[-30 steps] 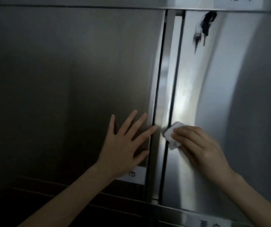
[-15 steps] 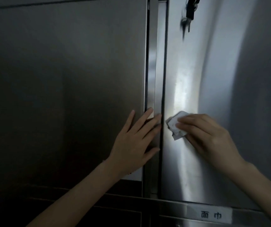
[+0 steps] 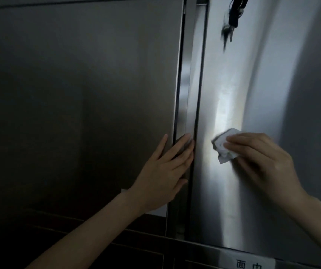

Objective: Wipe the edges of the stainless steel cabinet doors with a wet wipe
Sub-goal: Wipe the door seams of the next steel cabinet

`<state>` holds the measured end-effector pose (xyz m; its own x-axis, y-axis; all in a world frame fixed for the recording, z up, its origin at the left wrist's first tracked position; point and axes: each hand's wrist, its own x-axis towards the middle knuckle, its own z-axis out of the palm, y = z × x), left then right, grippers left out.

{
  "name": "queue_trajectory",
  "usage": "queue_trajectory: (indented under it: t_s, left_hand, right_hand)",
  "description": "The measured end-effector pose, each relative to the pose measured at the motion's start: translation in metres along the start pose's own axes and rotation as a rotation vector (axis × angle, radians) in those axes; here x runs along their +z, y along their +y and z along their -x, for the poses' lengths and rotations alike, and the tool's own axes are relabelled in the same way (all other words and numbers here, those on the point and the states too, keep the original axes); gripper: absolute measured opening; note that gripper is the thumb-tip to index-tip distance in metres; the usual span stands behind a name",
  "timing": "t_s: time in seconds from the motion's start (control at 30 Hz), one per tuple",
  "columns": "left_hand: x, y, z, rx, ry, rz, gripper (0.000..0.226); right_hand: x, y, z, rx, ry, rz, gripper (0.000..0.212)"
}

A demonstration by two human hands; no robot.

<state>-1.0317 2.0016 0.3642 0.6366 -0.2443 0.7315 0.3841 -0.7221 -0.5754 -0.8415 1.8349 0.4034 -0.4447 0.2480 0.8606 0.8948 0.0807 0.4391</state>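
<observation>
Two stainless steel cabinet doors fill the view: a dark left door [image 3: 78, 94] and a brighter right door [image 3: 243, 84], with a vertical steel strip [image 3: 189, 74] between them. My left hand [image 3: 163, 171] lies flat with straight fingers on the left door's right edge, fingertips reaching over the strip. My right hand [image 3: 262, 158] presses a crumpled white wet wipe [image 3: 223, 146] against the right door, a little right of that door's left edge. Most of the wipe is under my fingers.
A bunch of dark keys [image 3: 233, 14] hangs from a lock near the top of the right door. A white label with black characters [image 3: 248, 264] sits on the steel rail below the doors. A darker panel [image 3: 78, 249] lies under the left door.
My right hand and the wipe have slid from the right door's left edge to the right, onto the door face. My left hand has shifted right, over the strip.
</observation>
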Motion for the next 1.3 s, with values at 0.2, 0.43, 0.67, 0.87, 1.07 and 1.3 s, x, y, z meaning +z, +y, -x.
queue_trajectory:
  t_s: [0.2, 0.43, 0.67, 0.87, 1.07, 1.3]
  left_hand:
    - [-0.014, -0.018, 0.037, -0.186, -0.163, 0.02, 0.067]
    - [-0.047, -0.057, 0.083, -0.812, -0.362, 0.152, 0.1]
    - [-0.046, -0.047, 0.073, -0.834, -0.427, 0.148, 0.117]
    - [-0.044, -0.041, 0.067, -0.852, -0.428, 0.169, 0.126]
    - [-0.043, -0.002, 0.043, -0.576, -0.327, 0.197, 0.101]
    - [-0.015, 0.033, 0.01, -0.195, -0.093, 0.172, 0.06]
  right_hand:
    - [0.03, -0.017, -0.014, -0.027, 0.052, -0.136, 0.028]
    - [0.102, -0.028, -0.016, -0.061, -0.046, -0.333, 0.039]
    - [0.099, -0.041, -0.028, -0.115, -0.016, -0.243, 0.039]
    - [0.089, -0.026, -0.006, -0.05, -0.004, -0.245, 0.035]
    - [0.04, -0.029, 0.011, -0.011, 0.005, -0.119, 0.03]
    - [-0.01, 0.013, 0.038, 0.031, -0.047, -0.004, 0.026]
